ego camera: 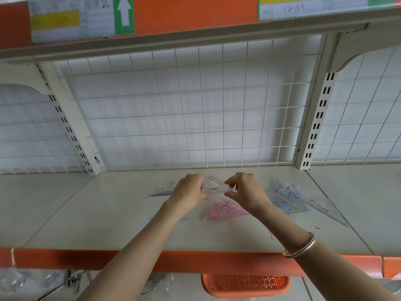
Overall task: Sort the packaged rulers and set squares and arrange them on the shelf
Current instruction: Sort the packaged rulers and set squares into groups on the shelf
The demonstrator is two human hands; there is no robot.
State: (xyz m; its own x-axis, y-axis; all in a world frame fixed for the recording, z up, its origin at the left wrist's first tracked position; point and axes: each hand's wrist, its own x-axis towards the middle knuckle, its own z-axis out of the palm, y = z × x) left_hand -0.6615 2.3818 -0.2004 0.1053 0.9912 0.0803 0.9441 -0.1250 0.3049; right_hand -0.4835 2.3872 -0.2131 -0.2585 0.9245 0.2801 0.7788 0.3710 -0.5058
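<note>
Both hands hold one clear packaged set square [213,186] just above the white shelf [108,213]. My left hand [189,190] grips its left end and my right hand [245,191] pinches its right corner between thumb and fingers. Under the hands lies a pink packaged set square [224,210]. Left of my left hand rests a clear ruler pack with purple print [162,190]. To the right sits a loose pile of bluish set squares [288,197], and beside it a long clear triangle [327,210]. Another clear pack edge [152,219] shows beside my left forearm.
A white wire grid panel [195,109] backs the shelf, with slotted uprights [319,118] on both sides. An upper shelf edge with price labels [71,18] hangs overhead. Below the orange shelf lip [195,260] sits an orange perforated basket [245,283] among plastic-wrapped goods.
</note>
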